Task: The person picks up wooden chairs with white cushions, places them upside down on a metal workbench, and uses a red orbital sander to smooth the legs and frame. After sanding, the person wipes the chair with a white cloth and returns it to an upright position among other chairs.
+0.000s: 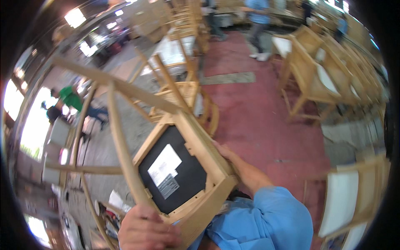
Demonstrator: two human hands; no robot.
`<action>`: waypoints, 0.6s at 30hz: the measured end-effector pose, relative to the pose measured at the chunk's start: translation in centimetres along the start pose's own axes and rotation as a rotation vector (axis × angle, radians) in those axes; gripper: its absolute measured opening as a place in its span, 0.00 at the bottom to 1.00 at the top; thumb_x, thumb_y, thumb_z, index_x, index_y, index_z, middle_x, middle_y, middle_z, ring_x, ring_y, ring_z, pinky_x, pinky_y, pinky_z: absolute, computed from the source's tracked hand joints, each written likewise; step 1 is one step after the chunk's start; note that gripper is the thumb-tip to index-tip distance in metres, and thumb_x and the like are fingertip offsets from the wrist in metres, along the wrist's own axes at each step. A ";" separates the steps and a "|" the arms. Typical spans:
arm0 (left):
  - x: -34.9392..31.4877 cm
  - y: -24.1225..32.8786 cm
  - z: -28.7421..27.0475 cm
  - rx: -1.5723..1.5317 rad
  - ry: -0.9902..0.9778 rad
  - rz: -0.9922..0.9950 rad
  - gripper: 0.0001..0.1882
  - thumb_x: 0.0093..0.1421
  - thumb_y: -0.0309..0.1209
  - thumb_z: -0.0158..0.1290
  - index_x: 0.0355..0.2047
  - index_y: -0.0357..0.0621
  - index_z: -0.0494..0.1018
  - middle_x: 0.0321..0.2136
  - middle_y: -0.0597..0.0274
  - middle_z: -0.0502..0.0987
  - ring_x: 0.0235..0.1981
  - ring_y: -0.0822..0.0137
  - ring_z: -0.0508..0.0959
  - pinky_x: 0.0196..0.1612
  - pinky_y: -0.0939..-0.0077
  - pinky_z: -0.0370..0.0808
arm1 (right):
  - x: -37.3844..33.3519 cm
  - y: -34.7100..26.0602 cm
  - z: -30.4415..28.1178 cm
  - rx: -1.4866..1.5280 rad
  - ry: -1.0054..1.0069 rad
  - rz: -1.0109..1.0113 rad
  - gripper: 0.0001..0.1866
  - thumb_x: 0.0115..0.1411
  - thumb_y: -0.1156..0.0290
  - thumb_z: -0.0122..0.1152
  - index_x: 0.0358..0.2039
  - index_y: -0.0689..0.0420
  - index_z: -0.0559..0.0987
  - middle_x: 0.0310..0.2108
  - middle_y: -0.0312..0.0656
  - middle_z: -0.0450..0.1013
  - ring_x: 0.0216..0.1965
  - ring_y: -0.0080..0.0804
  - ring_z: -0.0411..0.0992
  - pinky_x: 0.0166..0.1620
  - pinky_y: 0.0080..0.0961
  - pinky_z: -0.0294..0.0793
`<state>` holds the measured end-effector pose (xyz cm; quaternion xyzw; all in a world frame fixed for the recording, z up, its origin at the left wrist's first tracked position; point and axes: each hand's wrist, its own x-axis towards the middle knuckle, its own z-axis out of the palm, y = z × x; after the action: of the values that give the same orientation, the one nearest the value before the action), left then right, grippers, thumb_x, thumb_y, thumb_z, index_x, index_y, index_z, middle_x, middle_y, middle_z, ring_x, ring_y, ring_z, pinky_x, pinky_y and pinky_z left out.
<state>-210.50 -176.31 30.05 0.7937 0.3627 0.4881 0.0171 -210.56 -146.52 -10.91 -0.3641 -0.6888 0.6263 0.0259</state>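
Note:
Tilted on its side in front of me is a light wooden chair (199, 146), its long legs pointing to the upper left. The seat's underside faces up and shows a black panel (189, 164) with a white paper label (163, 161) and a grey label (168, 187). At the near corner of the seat frame, by the base of a leg, my left hand (148, 228) is closed on the wood. My right hand (223, 151) reaches round the right side of the seat frame and grips it; its fingers are partly hidden behind the wood.
A red floor strip (266, 121) runs ahead. Wooden chairs with white seats (312, 71) line its right side, and another white-cushioned chair (341, 200) stands nearer. Stacked wooden chairs (183, 89) stand ahead on the left. Co-workers, one in blue (257, 16), one in green (68, 98), are farther off.

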 end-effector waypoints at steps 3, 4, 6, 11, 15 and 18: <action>-0.3 0.4 0.8 -0.017 0.066 0.152 0.19 0.64 0.44 0.50 0.42 0.40 0.66 0.25 0.54 0.81 0.26 0.60 0.82 0.29 0.67 0.68 | -3.0 -0.8 -0.8 0.069 0.034 -0.021 0.49 0.60 0.27 0.38 0.51 0.66 0.78 0.52 0.58 0.73 0.56 0.50 0.70 0.57 0.40 0.66; -0.4 0.9 0.9 -0.012 0.106 0.195 0.26 0.61 0.50 0.57 0.43 0.37 0.67 0.27 0.52 0.80 0.27 0.58 0.81 0.26 0.66 0.68 | -3.9 -1.2 -1.0 0.099 0.024 0.038 0.49 0.59 0.27 0.38 0.50 0.66 0.78 0.52 0.58 0.74 0.56 0.50 0.71 0.57 0.40 0.67; -0.9 2.3 0.6 -0.042 0.110 0.212 0.26 0.61 0.49 0.56 0.43 0.38 0.67 0.25 0.55 0.80 0.23 0.61 0.80 0.25 0.69 0.65 | -5.7 -1.3 -1.1 0.114 0.066 0.068 0.50 0.58 0.26 0.38 0.49 0.67 0.79 0.50 0.58 0.74 0.55 0.51 0.71 0.56 0.41 0.68; -1.4 5.3 -0.9 -0.137 0.084 0.276 0.26 0.61 0.49 0.56 0.44 0.38 0.67 0.23 0.58 0.80 0.21 0.63 0.80 0.24 0.71 0.63 | -10.2 0.4 0.3 0.158 0.293 0.040 0.53 0.56 0.23 0.37 0.50 0.67 0.78 0.52 0.60 0.73 0.56 0.53 0.70 0.58 0.43 0.66; -1.6 6.7 -3.9 -0.272 -0.086 0.342 0.28 0.61 0.50 0.56 0.47 0.37 0.67 0.25 0.57 0.79 0.22 0.62 0.80 0.25 0.71 0.63 | -14.5 1.8 0.7 0.219 0.427 0.096 0.53 0.57 0.24 0.39 0.52 0.68 0.77 0.55 0.62 0.70 0.59 0.56 0.68 0.59 0.43 0.65; -2.1 7.9 -6.7 -0.357 -0.179 0.368 0.20 0.63 0.43 0.51 0.44 0.38 0.68 0.26 0.57 0.80 0.26 0.63 0.81 0.29 0.70 0.66 | -19.0 1.5 1.1 0.241 0.539 0.132 0.52 0.57 0.25 0.40 0.52 0.68 0.77 0.55 0.61 0.70 0.58 0.54 0.68 0.59 0.43 0.64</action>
<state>-211.95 -185.55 34.95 0.8708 0.1176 0.4669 0.0996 -196.47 -157.69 -4.46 -0.5556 -0.5525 0.5848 0.2101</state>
